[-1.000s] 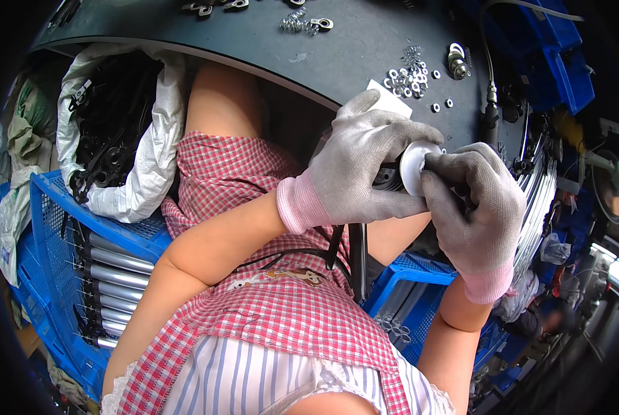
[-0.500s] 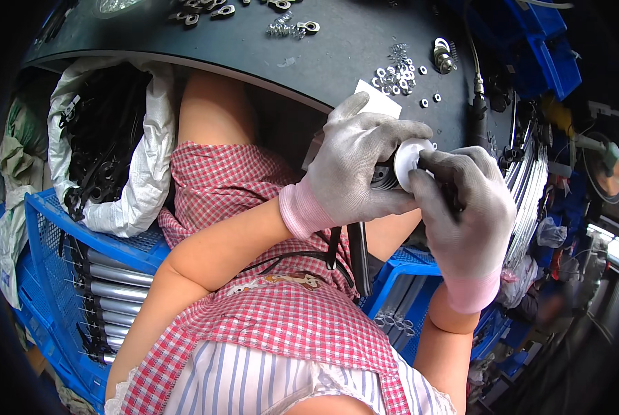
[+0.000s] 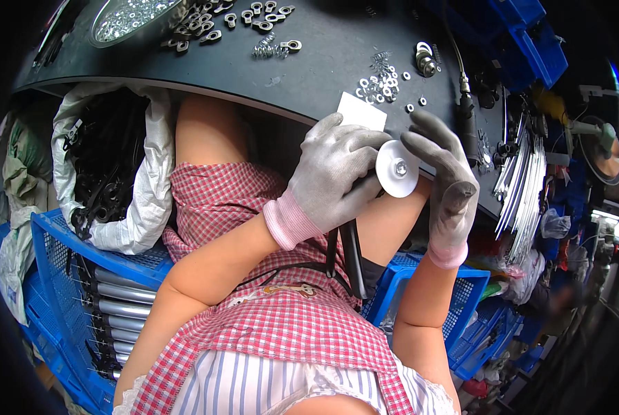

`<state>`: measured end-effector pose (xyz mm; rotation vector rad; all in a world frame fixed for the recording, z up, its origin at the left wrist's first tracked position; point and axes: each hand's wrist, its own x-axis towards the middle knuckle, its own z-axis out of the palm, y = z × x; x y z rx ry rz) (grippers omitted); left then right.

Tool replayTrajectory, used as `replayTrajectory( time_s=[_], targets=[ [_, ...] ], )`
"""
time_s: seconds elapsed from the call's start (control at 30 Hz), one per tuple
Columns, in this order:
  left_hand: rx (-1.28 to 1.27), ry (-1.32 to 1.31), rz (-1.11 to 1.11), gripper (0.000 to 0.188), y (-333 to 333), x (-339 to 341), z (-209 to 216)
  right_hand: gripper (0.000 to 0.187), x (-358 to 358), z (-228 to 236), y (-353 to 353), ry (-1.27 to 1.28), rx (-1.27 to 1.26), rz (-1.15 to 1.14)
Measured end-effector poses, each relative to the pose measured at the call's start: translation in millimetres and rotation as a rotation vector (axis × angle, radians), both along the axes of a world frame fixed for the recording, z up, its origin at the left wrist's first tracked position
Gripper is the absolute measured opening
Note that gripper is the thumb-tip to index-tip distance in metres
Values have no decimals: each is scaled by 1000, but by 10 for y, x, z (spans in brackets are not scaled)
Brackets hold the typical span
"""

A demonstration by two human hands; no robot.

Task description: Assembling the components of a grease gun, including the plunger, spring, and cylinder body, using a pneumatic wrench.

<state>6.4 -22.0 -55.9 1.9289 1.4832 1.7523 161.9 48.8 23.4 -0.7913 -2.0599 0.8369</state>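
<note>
A white round disc (image 3: 387,181) with a shiny metal nut or bolt end (image 3: 400,167) at its centre faces up between my hands. My left hand (image 3: 333,173), in a grey glove with a pink cuff, is closed round the part behind the disc, which its fingers mostly hide. Black rods (image 3: 354,259) slant down below this hand; whether they join the held part, I cannot tell. To the right of the disc, my gloved right hand (image 3: 450,176) has its fingers stretched out and apart, with fingertips close to the disc's rim and no visible hold.
On the dark desk (image 3: 309,83) lie small ring nuts (image 3: 385,86), springs (image 3: 266,48) and metal eye pieces (image 3: 198,24). A metal bowl (image 3: 133,21) of small parts stands far left. A white sack (image 3: 147,173) and blue crates (image 3: 53,256) flank my legs.
My right hand has let go of the disc's centre and drawn back, fingers opening. The centre metal piece now shows. My left hand and the disc have shifted slightly left.
</note>
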Motion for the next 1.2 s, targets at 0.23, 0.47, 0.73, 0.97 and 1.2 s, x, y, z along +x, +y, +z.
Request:
replayTrajectory(
  time_s=[0.23, 0.47, 0.73, 0.97, 1.2],
  targets=[
    [-58, -1, -30, 22, -16, -9, 42, 64, 158, -446, -137, 374, -321, 34],
    [-15, 18, 30, 23, -26, 27, 44, 61, 394, -1187, -799, 420, -1480, 216],
    [-10, -116, 94, 81, -284, 218, 2, 14, 407, -942, -837, 326, -1353, 293],
    [77, 59, -16, 79, -634, 265, -301, 42, 1384, -591, -855, 197, -1011, 414],
    [173, 418, -352, 65, -749, 329, 188, 45, 2725, 263, -1212, 796, -789, 706]
  ],
)
